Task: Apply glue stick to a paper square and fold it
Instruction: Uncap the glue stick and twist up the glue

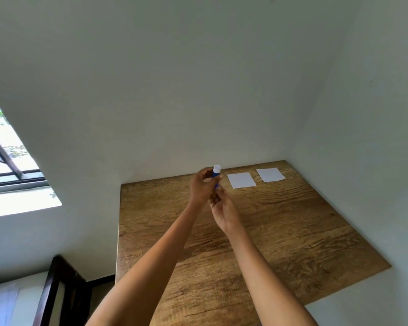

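A blue glue stick (216,173) with a white cap stands upright in the air above the far part of the wooden table (280,231). My left hand (201,187) grips its body from the left. My right hand (223,207) pinches its lower end from below. Two white paper squares lie flat near the table's far edge: one (241,180) just right of my hands, the other (270,174) further right. Neither hand touches the papers.
White walls close in the table at the back and on the right. A window (7,161) is on the left wall. A dark wooden frame (54,290) stands on the floor at lower left.
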Demonstrator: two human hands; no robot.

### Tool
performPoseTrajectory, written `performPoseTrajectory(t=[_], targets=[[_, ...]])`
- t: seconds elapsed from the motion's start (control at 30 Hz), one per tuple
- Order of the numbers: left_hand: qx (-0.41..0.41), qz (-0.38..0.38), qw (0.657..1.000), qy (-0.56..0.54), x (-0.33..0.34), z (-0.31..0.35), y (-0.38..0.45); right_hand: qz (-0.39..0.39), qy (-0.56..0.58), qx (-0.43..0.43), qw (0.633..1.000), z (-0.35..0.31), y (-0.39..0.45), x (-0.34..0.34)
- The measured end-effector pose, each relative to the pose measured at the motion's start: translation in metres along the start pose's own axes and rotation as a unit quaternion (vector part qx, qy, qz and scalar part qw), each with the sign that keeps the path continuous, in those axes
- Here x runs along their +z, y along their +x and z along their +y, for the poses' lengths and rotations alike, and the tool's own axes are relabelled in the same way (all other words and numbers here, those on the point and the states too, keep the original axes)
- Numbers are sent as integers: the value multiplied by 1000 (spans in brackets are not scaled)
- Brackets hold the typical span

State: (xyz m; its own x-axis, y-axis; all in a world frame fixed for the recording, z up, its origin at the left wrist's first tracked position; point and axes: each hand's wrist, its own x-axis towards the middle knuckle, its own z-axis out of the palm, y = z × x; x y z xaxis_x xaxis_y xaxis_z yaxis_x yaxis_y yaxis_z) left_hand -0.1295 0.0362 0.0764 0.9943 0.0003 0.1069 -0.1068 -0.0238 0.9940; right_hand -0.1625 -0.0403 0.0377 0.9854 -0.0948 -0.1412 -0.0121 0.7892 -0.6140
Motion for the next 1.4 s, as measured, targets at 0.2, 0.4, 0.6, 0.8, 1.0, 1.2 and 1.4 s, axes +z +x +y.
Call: performPoseTrajectory(t=[0.2,0.4,0.6,0.8,1.0,1.2,1.4], targets=[[26,-40,999,-15,-6,9,6,-8,124,18,992,7,10,7],[28,-36,999,-26,-8,7,7,-35,133,31,990,7,18,5],[42,-78,996,33,-4,-1,7,16,66,56,996,6,28,9],[57,-50,997,26,-7,-1,15,-28,93,54,994,7,28,10],[43,-23,999,-20,-4,-4,15,10,53,42,998,9,33,11],[83,-74,992,57,-2,-5,16,26,25,40,999,6,37,9],[34,-70,997,15,-9,-7,22,-16,65,49,997,10,35,3]])
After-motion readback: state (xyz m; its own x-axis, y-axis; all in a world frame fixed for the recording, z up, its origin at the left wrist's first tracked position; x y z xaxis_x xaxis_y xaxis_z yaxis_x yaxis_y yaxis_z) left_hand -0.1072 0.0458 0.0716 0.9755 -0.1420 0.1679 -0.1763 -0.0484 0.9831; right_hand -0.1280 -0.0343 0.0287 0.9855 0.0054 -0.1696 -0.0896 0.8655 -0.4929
